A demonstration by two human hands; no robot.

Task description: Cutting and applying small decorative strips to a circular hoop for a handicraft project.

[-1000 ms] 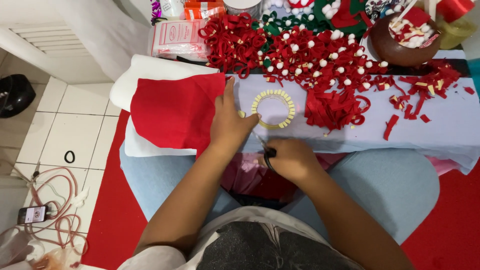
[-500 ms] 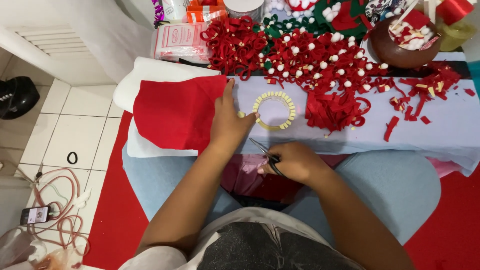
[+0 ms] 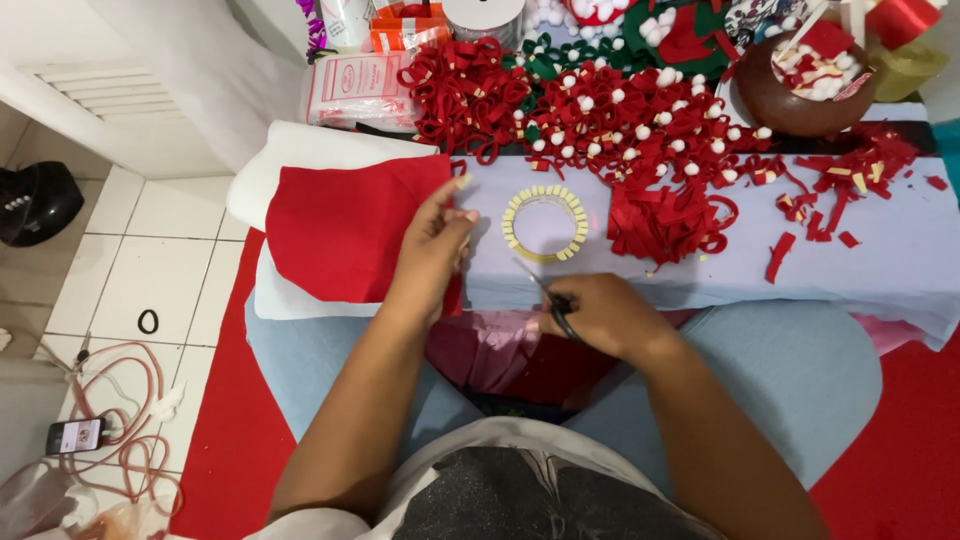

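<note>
Left hand reaches forward, fingers pinching the red felt — right hand curled around scissors.

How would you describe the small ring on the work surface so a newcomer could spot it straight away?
Start from the pale lilac cloth across the person's lap. Near its middle, between the left hand and the loose heap of red felt strips, lies the ring. It is the only closed circle there, edged with small cream pieces, with bare cloth showing through its centre, unlike the red loops around.

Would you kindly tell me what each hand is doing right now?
Left hand: fingers rest on the red felt sheet.
Right hand: closed on scissors.
</note>
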